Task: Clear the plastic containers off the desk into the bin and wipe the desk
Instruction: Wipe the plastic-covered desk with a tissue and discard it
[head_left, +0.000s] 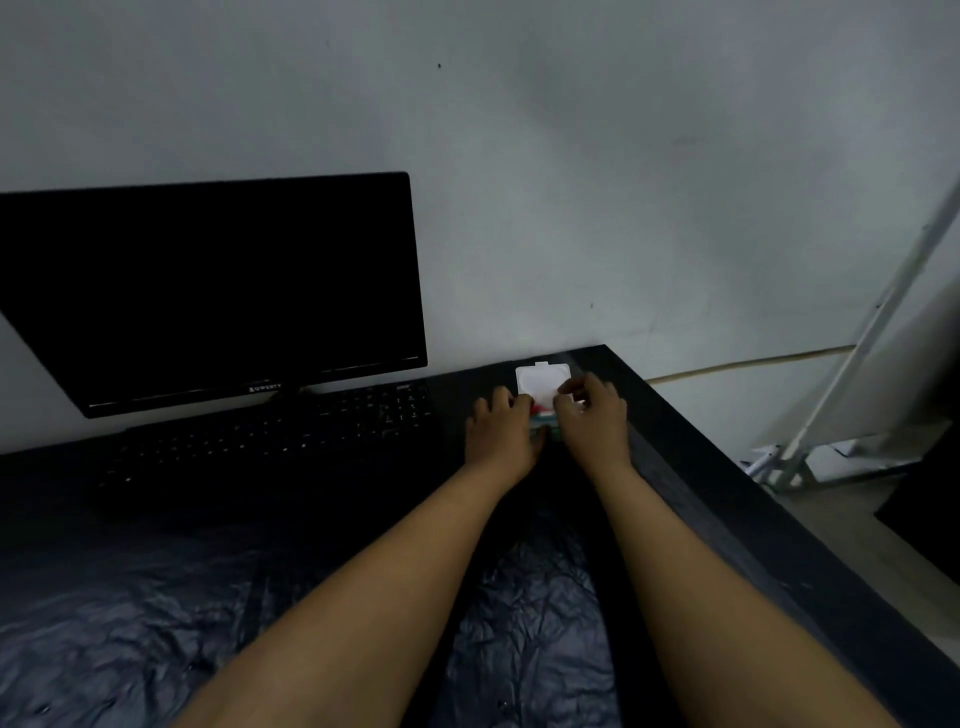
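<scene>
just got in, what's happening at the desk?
A person has both hands on a wet-wipes pack at the far right corner of the dark desk. Its white lid is flipped up. The left hand steadies it; the right hand pinches at the opening. Monitor and keyboard sit to the left. No containers in view.

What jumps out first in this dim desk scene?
Two bare forearms reach to the far right corner of the dark desk, where the left hand and right hand work at a small pack with a raised white lid. Left of them stand a black monitor and keyboard.
</scene>
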